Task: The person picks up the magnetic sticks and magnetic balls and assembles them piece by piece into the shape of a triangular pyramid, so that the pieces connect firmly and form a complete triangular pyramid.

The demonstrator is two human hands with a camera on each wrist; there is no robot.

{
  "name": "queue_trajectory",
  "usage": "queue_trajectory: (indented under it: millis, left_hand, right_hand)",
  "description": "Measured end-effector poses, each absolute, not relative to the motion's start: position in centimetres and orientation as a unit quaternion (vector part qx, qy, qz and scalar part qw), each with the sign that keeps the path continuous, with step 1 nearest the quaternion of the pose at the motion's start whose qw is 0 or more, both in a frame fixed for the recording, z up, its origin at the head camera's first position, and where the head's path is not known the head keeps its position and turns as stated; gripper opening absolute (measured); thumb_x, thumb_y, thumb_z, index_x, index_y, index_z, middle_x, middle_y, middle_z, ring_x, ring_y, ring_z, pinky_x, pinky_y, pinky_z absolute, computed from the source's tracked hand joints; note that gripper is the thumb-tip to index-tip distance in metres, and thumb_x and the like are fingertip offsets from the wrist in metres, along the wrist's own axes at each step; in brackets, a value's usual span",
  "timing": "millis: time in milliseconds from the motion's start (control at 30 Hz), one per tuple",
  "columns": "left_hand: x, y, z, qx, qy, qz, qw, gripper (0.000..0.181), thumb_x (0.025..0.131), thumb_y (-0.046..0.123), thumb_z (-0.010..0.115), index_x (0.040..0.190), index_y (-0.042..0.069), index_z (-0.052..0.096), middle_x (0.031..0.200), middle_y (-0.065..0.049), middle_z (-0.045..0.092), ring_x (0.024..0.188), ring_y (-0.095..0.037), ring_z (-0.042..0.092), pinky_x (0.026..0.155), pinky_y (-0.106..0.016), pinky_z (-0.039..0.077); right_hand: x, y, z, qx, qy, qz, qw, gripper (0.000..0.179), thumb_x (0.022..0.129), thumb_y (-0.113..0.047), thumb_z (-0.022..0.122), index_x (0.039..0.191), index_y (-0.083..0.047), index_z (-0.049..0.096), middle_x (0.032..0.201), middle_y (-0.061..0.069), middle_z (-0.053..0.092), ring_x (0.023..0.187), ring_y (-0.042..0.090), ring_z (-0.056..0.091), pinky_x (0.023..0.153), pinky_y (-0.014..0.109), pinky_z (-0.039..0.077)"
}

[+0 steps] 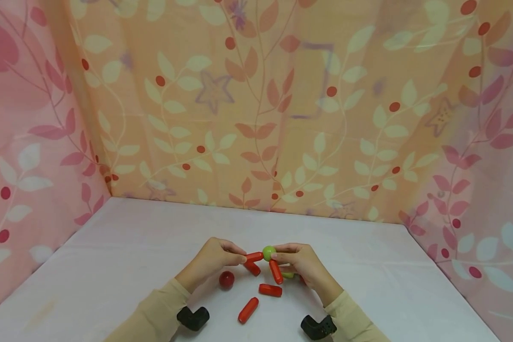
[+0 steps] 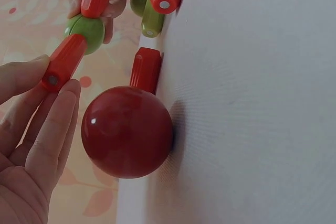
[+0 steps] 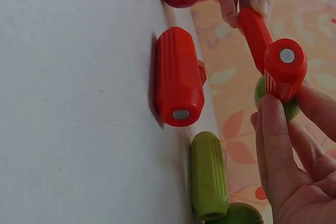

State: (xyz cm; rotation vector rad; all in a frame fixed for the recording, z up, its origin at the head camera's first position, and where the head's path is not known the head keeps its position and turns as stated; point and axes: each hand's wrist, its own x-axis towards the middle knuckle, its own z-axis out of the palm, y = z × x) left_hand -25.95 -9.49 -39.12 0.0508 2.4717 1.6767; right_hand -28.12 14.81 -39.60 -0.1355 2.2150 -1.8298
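Note:
My left hand (image 1: 213,256) pinches a red magnetic building rod (image 2: 67,61) between thumb and fingers. Its far end meets a green ball (image 1: 268,252), held above the table by my right hand (image 1: 303,263). A second red rod (image 3: 285,66) sticks out from that same ball, beside my right fingertips. The two rods stand at an angle to each other, and round grey discs show in their ends. Below the left hand, a dark red ball (image 2: 127,132) rests on the table, with another red rod (image 2: 146,69) behind it.
Two more red rods, one nearer (image 1: 248,310) and one farther (image 1: 270,290), lie on the white table (image 1: 132,266). A green rod (image 3: 209,177) and another green ball (image 3: 241,214) lie below the right hand. Patterned cloth (image 1: 256,118) walls the back and sides.

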Motion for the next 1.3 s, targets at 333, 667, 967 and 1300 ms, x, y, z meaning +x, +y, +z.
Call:
queue_trajectory:
  millis: [333, 667, 967, 1300]
  left_hand:
    - [-25.9, -9.4, -39.1, 0.017, 0.822, 0.565, 0.068, 0.013, 0.082, 0.022, 0.08, 0.092, 0.014, 0.08, 0.089, 0.002, 0.075, 0.091, -0.02, 0.057, 0.074, -0.03, 0.047]
    - [-25.6, -9.4, -39.1, 0.015, 0.817, 0.573, 0.066, 0.014, 0.082, 0.021, 0.08, 0.093, 0.013, 0.08, 0.09, 0.001, 0.075, 0.092, -0.019, 0.057, 0.074, -0.03, 0.047]
    - [-25.9, -9.5, -39.2, 0.02, 0.808, 0.581, 0.093, 0.018, 0.087, 0.023, 0.076, 0.101, 0.012, 0.078, 0.099, 0.0, 0.075, 0.099, -0.021, 0.058, 0.078, -0.03, 0.049]
    - [-25.8, -10.7, -38.9, 0.058, 0.809, 0.576, 0.097, 0.022, 0.088, 0.022, 0.074, 0.107, 0.011, 0.076, 0.106, -0.002, 0.074, 0.097, -0.018, 0.064, 0.093, -0.045, 0.052]
  right_hand:
    - [-28.2, 15.0, -39.7, -0.046, 0.759, -0.635, 0.135, 0.04, 0.088, -0.022, 0.075, 0.12, 0.001, 0.069, 0.111, 0.01, 0.074, 0.09, 0.018, 0.073, 0.081, 0.037, 0.061]
    - [-28.0, 14.9, -39.3, -0.046, 0.763, -0.631, 0.133, 0.04, 0.089, -0.022, 0.074, 0.12, 0.002, 0.067, 0.111, 0.008, 0.073, 0.091, 0.018, 0.073, 0.082, 0.038, 0.061]
    - [-28.0, 15.1, -39.2, -0.061, 0.759, -0.631, 0.146, 0.045, 0.089, -0.023, 0.075, 0.127, 0.0, 0.065, 0.12, 0.014, 0.071, 0.097, 0.021, 0.073, 0.083, 0.038, 0.06]
    - [-28.1, 15.1, -39.0, -0.056, 0.759, -0.634, 0.138, 0.045, 0.088, -0.024, 0.076, 0.125, -0.001, 0.067, 0.12, 0.013, 0.071, 0.098, 0.021, 0.073, 0.084, 0.038, 0.06]
